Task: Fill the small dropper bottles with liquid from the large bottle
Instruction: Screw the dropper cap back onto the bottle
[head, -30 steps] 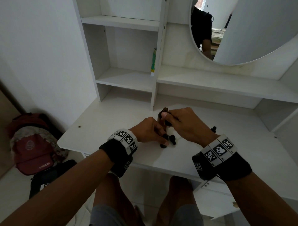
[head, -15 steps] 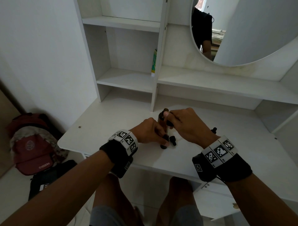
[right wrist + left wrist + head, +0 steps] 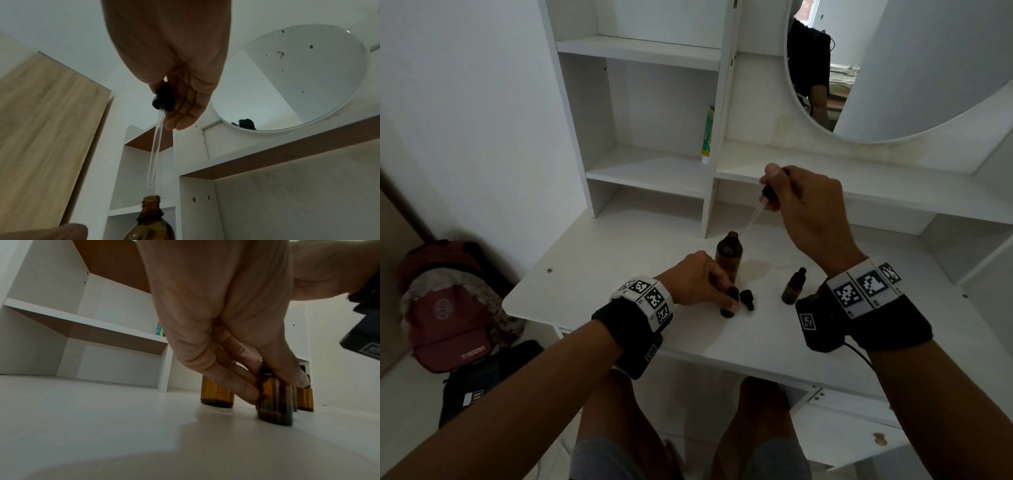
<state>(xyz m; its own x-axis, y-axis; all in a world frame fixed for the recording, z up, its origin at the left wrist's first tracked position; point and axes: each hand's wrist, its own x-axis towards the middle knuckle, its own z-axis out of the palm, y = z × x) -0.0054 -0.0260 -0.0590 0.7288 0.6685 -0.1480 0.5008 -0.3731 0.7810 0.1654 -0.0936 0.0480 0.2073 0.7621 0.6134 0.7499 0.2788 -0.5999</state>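
Observation:
The large amber bottle [image 3: 728,255] stands open on the white desk [image 3: 592,284]. My right hand [image 3: 774,183] pinches the black bulb of a dropper [image 3: 769,192] held high. Its glass pipette [image 3: 751,219] slants down, with the tip just above and apart from the bottle's mouth [image 3: 151,198]. My left hand [image 3: 724,294] grips an uncapped small amber bottle [image 3: 275,404] standing on the desk in front of the large one. A second small bottle [image 3: 793,287] with a black top stands to the right. A loose black dropper cap [image 3: 747,298] lies between the two small bottles.
A wet patch [image 3: 756,267] marks the desk beside the large bottle. A shelf ledge [image 3: 893,192] juts out just behind my raised right hand, under a round mirror [image 3: 928,68]. A green tube [image 3: 708,137] leans in the cubby. A red bag [image 3: 445,308] lies on the floor at the left.
My right hand has risen up and to the right, drawing the dropper's pipette out of the large bottle. My left hand has stayed on the small bottle.

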